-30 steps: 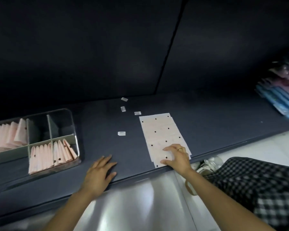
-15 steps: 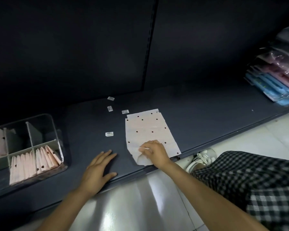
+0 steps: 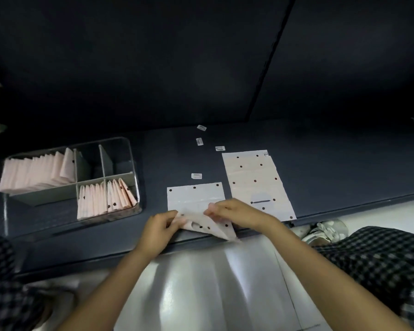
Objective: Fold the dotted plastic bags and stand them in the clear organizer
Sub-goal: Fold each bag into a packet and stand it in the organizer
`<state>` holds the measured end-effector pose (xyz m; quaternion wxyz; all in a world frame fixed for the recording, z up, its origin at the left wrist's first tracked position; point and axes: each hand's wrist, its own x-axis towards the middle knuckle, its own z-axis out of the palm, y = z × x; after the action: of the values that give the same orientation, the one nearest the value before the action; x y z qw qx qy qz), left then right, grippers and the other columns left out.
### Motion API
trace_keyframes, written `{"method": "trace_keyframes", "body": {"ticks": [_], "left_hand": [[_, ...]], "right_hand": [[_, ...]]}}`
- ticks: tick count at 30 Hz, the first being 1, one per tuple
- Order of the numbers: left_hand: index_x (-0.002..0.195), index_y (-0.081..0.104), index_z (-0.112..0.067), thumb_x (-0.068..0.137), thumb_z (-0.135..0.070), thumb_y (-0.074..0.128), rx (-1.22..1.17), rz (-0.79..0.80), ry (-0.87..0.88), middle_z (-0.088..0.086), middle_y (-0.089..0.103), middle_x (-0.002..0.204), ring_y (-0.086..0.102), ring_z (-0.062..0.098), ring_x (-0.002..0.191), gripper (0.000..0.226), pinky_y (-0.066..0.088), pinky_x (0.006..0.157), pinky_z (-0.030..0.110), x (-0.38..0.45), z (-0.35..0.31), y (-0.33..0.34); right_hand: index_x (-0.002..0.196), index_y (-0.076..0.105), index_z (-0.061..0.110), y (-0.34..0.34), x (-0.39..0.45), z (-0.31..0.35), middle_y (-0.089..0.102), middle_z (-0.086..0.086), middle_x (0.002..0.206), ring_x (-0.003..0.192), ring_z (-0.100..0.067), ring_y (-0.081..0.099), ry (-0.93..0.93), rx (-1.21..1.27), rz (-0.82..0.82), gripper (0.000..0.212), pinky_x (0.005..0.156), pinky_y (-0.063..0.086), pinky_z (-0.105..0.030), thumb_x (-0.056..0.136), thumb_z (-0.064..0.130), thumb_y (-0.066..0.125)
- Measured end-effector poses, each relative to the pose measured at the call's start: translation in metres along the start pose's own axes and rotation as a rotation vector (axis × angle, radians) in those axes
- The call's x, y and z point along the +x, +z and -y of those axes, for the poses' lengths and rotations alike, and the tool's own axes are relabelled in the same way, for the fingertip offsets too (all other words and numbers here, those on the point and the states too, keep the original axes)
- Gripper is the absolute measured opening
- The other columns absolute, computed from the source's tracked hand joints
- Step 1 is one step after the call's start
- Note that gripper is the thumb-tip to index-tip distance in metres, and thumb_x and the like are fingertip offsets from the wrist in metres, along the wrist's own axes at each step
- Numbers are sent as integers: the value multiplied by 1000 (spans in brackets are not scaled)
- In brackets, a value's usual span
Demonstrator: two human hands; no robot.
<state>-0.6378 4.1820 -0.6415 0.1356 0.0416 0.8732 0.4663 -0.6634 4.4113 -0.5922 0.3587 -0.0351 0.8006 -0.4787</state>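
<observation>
**Hands folding one dotted bag at the shelf edge**

Shelf (image 3: 320, 149), dark and wide, carries everything and runs under both hands. Floor (image 3: 201, 283), pale and shiny, lies below the wrists. Checked clothing (image 3: 380, 259) is seen to the right of the right forearm.

Clear organizer (image 3: 132, 163) stands well to the left of the left hand; its compartments hold folded pink bags (image 3: 36, 173) standing upright, and one far compartment shows no bags. Stack of flat dotted bags (image 3: 256, 180) lies just beyond the right hand, a little to its right.

Single dotted plastic bag (image 3: 196, 197) lies flat beyond both hands, and its near part is lifted and bent over the shelf edge. Left hand (image 3: 158, 232) pinches the left near corner with curled fingers. Right hand (image 3: 237, 213) pinches the raised edge next to it, fingers also curled.

Four small white labels (image 3: 196, 176) lie beyond the hands, one just past the bag's far edge.
</observation>
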Motion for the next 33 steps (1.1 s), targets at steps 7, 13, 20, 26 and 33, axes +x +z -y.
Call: {"method": "trace_keyframes", "body": {"ticks": [7, 13, 20, 26, 33], "left_hand": [[83, 62, -3, 94, -16, 56, -330, -64, -249, 6, 50, 70, 42, 16, 68, 18, 32, 63, 28, 4, 15, 0], [104, 63, -1, 94, -14, 55, -374, -238, -325, 11, 64, 91, 58, 21, 84, 18, 42, 76, 29, 12, 6, 2], [105, 65, -10, 81, -9, 69, 381, -375, 302, 7, 65, 105, 61, 29, 94, 24, 49, 80, 33, -9, -2, 10], [148, -12, -13, 98, -56, 22, 902, 179, 283, 3, -20, 153, -17, 21, 143, 74, -14, 115, 38, -33, 24, 42], [139, -31, -20, 92, -66, 17, 966, 220, 200, 8, -35, 149, -33, 29, 137, 82, -14, 117, 42, -36, 30, 45]], "right_hand": [[105, 64, 6, -9, 2, -29, 66, -12, 110, 106, -14, 61, 108, 278, -105, 51, 97, 49, -31, 87, 52, 51], [63, 46, 14, 11, 35, -34, 50, 0, 66, 73, -20, 48, 219, -113, -473, 35, 70, 41, -31, 91, 29, 58], [59, 45, 16, 14, 51, -36, 55, -4, 76, 76, -20, 50, 337, -148, -534, 35, 66, 34, -25, 89, 26, 59], [68, 50, 10, 14, 52, -34, 56, -6, 77, 79, -23, 52, 339, -153, -553, 28, 66, 36, -26, 90, 26, 57], [120, 60, 6, 57, 27, -33, 62, -13, 119, 109, -32, 58, -301, -840, -729, 35, 92, 48, -39, 90, 24, 61]]}}
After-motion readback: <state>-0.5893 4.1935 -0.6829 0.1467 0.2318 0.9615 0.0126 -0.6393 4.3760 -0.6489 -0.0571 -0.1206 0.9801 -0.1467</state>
